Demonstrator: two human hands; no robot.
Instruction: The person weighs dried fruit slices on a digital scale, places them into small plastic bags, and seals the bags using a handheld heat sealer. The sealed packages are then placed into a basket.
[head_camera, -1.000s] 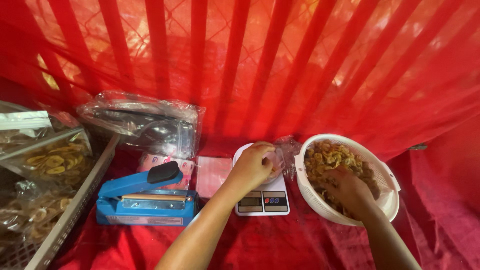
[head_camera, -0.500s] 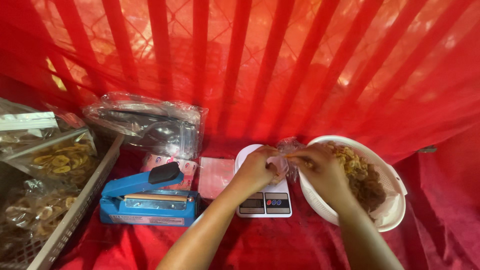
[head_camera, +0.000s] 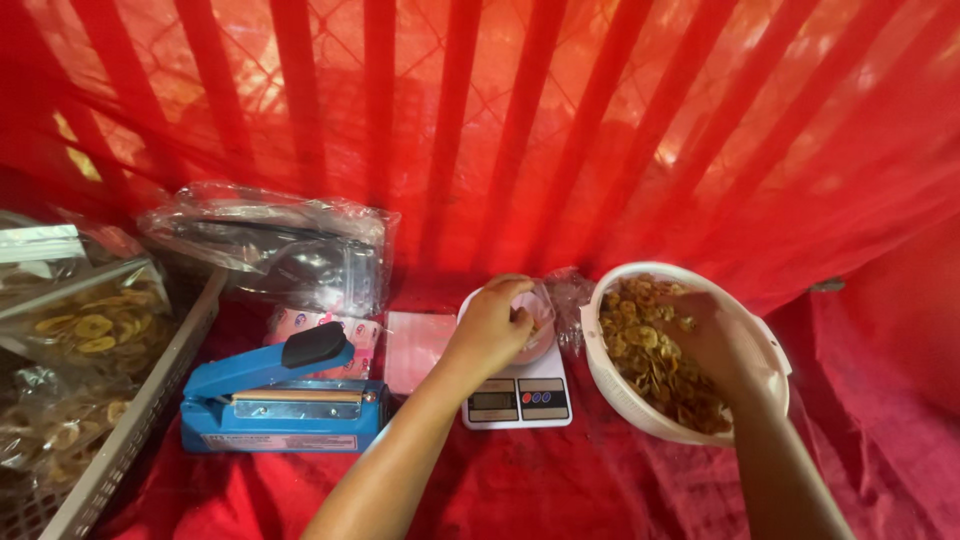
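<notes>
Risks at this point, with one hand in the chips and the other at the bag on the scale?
1. The clear bag is held open only by the left hand; a loose grip may let it sag and spill.
2. The right hand must carry chips over the bowl rim; some may land on the scale.

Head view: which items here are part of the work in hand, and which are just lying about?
In use:
- left hand holding a clear bag open on the digital scale
- right hand in the white bowl of banana chips

Lying about:
- blue heat sealer
- stack of empty clear bags
- grey basket with packed chip bags
</notes>
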